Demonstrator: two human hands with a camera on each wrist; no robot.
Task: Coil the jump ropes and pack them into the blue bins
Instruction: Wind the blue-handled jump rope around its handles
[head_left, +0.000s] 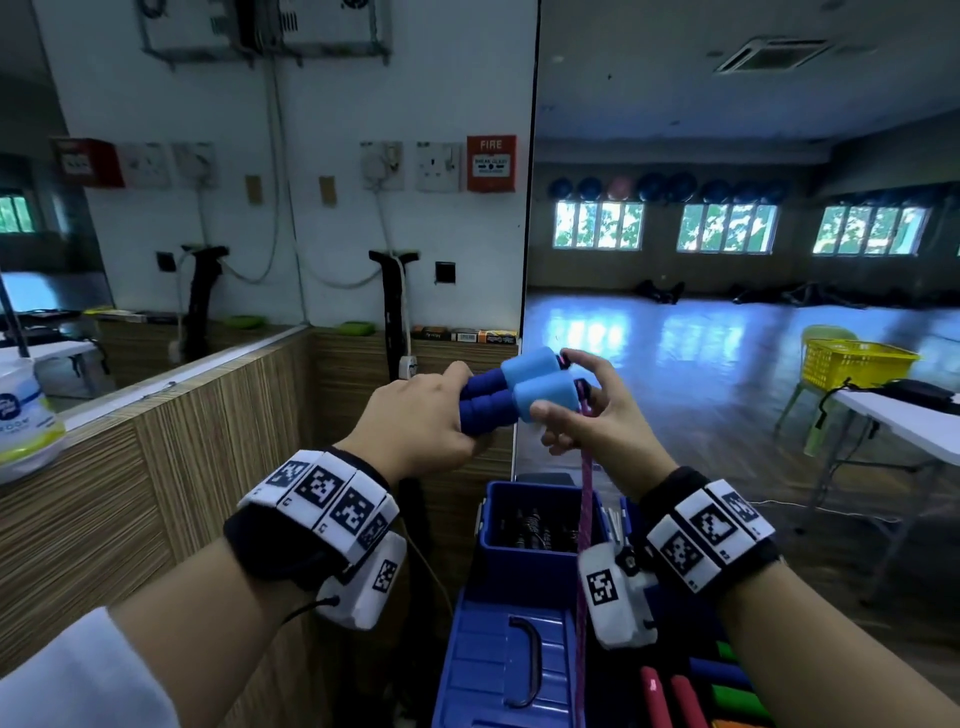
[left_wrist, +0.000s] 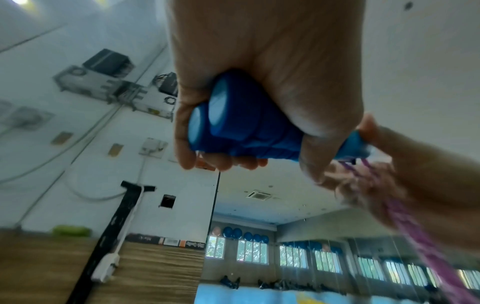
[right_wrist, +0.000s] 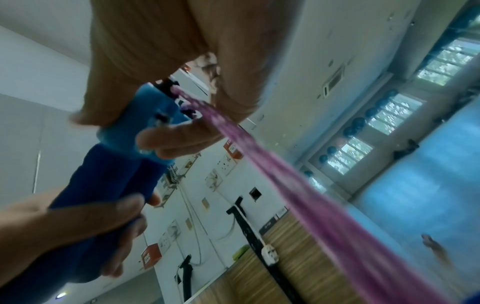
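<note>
The left hand (head_left: 415, 415) is wrapped around both dark blue foam handles (head_left: 480, 402) of one jump rope, held side by side; the right hand (head_left: 587, 415) is pinched on their light blue ends (head_left: 540, 387), where the pink cord (head_left: 586, 499) leaves them. The cord is seen hanging straight down past the front right corner of the open blue bin (head_left: 488, 540) — uncoiled, so the coiling step is judged to be only at its start. What seems called for next is a firm hold on the handles while the cord is gathered into loops by the right hand.

Only in the head view are the bin, its dark contents and its lid (head_left: 498, 665) shown. In the left wrist view the round handle butts (left_wrist: 207, 117) are shown — two of them. In the right wrist view the cord's attachment (right_wrist: 182, 100) is shown, blurred.
</note>
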